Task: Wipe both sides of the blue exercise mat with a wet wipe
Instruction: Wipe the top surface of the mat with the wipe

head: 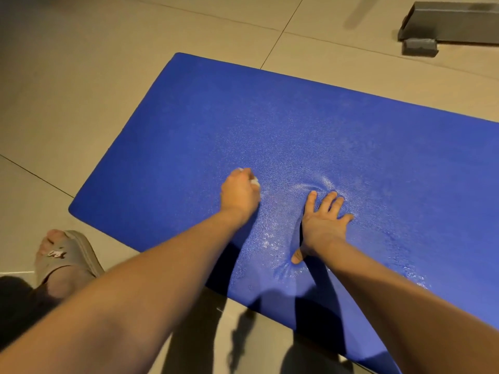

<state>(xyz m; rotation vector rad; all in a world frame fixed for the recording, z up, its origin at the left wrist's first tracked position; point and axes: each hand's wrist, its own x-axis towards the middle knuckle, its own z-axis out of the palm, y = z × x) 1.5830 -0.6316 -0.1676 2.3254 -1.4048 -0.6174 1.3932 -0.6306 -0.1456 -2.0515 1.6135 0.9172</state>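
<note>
A blue exercise mat (297, 125) lies flat on the tiled floor (81, 76), running from upper left to lower right, its textured surface glistening wet at centre. A crumpled white wet wipe (254, 182) is pressed on it, bunched in the left hand (239, 194).

L hand (239, 194) on wipe (254, 182), prob., left of R hand (322, 222), both on mat (270, 117).

Indoor floor of a home or gym — large beige tiles (67, 90), grey metal frame (459, 20), slipper (78, 252) on 1 foot (51, 238)

Blue mat (270, 117) lies open ahead; a grey metal frame (453, 25) stands well beyond.
</note>
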